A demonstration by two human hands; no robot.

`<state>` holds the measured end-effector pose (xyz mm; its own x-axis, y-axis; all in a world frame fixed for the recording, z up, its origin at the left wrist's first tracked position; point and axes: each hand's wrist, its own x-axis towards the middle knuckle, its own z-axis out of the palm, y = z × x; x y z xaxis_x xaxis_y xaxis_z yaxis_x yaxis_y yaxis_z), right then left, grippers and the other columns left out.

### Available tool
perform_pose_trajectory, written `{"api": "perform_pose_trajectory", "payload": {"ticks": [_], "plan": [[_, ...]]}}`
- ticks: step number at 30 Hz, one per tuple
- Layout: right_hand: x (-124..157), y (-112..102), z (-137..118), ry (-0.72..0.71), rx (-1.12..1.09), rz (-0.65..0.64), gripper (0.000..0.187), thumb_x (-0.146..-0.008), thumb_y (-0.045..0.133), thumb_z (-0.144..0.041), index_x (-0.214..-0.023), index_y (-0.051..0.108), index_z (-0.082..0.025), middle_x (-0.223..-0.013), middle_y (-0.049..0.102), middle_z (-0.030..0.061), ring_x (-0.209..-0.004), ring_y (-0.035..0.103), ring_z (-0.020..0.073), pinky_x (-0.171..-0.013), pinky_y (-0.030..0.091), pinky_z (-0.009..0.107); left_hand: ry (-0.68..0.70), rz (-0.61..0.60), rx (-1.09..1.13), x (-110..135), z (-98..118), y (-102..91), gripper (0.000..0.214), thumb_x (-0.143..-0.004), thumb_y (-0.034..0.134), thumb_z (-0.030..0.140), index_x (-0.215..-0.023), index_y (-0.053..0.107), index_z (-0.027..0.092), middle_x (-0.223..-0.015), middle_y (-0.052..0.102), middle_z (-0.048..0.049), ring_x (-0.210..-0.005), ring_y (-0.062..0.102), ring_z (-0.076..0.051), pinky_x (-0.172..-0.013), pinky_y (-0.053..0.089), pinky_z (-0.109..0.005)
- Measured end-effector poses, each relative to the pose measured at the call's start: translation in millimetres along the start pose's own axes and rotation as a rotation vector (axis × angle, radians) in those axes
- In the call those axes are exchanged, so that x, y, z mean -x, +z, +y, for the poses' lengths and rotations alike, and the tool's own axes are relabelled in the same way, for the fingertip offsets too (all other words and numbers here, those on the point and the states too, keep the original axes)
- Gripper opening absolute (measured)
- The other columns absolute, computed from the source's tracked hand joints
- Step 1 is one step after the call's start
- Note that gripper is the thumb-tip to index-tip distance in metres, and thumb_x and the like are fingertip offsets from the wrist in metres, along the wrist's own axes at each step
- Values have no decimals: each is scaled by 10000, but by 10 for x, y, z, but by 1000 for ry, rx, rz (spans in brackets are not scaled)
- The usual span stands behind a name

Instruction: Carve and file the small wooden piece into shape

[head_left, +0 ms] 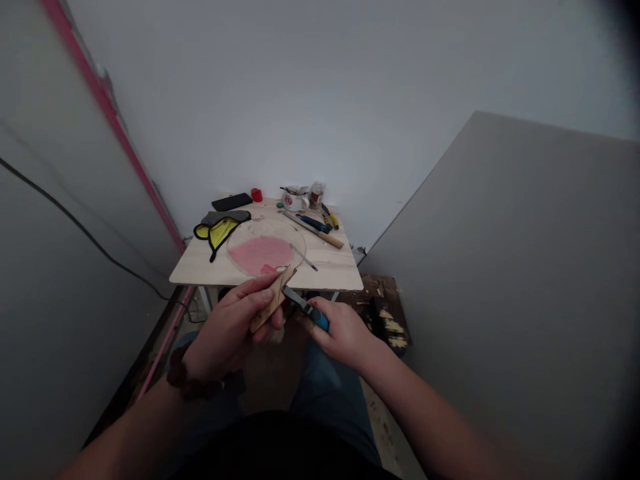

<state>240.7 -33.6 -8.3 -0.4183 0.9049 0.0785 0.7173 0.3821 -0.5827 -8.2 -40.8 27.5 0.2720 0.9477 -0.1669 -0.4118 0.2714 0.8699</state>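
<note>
1. Two hands occupied. Left hand (239, 317) closed round a flat wooden strip (275, 303), thumb on the upper face, fingers beneath. Right hand (345, 333) wrapped about a blue-handled tool (306, 308).
2. Strip's position: in the air above the lap, slanting, far end up by the near edge of the counter (200, 268). Tool's metal end at the strip's right side; touching or just short of it, cannot tell.
3. Handling, by judgement: strip light, stiff, dry, unlikely to slip; thin edges might split or splinter. Best hold: low on the near half, fingers behind the edge facing the metal.
4. Tool probably heavier for its size, rigid; the handle is the place to grip, the metal end best left alone. Sharpness not visible.
5. Marks on strip: dark lines or patches, no letters made out.
6. White mug (294, 201) at the counter's back: round red emblem, lettering too small to read. Clear container (317, 193) beside it: brownish-red label or contents, nothing legible.
7. No brand readable on the tool; black slab (232, 201) shows no writing.
</note>
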Motion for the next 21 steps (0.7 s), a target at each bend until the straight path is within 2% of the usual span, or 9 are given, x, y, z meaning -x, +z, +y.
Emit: {"api": "perform_pose_trajectory", "payload": {"ticks": [3,9,14,18,21], "plan": [[2,10,15,6,-4,4,238,-1136,674,-469,-1119,762,-249,-1053,861,82,-965,821,287,-844,529,357,-14,20,8,-8,-11,-4,656,-980,856,392,-1560,753,105,-698,732,-36,-491,468,-94,-494,360,-205],[23,-57,-20,-11,-10,2,268,-1177,642,-455,-1258,780,-240,-1159,870,91,-1038,808,283,-868,529,354,80,4,-232,-31,-14,-88,631,-1075,790,452,-1637,728,171,-803,786,-61,-566,557,-117,-544,416,-225],[26,-119,-82,-73,132,-28,372,-1208,611,-522,-1082,804,-231,-998,832,87,-961,743,273,-824,489,357,150,0,-398,-30,2,-120,630,-1094,767,501,-1636,738,181,-823,784,-58,-608,571,-131,-579,458,-237],[26,-119,-96,-12,150,-49,337,-1213,613,-509,-1189,805,-233,-1021,828,79,-931,747,257,-805,476,346,204,-4,-516,-36,2,-126,615,-1118,723,532,-1635,741,199,-843,782,-47,-618,568,-133,-592,482,-241],[22,-116,-115,-15,214,-44,312,-1206,627,-474,-1153,806,-224,-1004,808,94,-985,737,274,-835,478,354,257,22,-619,-37,4,-122,590,-1140,689,524,-1644,737,221,-857,784,-37,-637,585,-139,-606,495,-242]]}}
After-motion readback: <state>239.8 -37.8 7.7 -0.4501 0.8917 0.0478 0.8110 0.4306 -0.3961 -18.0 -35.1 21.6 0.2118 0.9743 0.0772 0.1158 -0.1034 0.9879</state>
